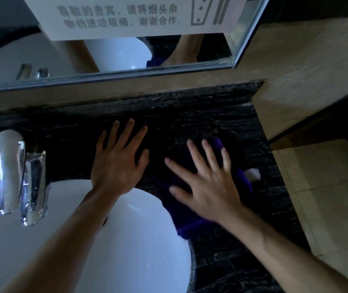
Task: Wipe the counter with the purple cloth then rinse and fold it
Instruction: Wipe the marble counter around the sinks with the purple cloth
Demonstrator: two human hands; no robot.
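The purple cloth [192, 223] lies spread flat on the black marble counter [221, 115], just right of the white sink [130, 240]; much of it blends into the dark stone. My right hand [207, 180] lies palm down on the cloth with fingers spread. To its left, my left hand [118, 159] also rests flat with fingers apart, at the cloth's dim left part above the sink's rim. Neither hand grips anything.
A chrome tap [14, 172] stands at the left of the sink. A mirror [126, 53] with a paper notice hangs behind the counter. A beige tiled wall [308, 70] bounds the counter on the right. A small white object [253, 174] lies by the cloth's right edge.
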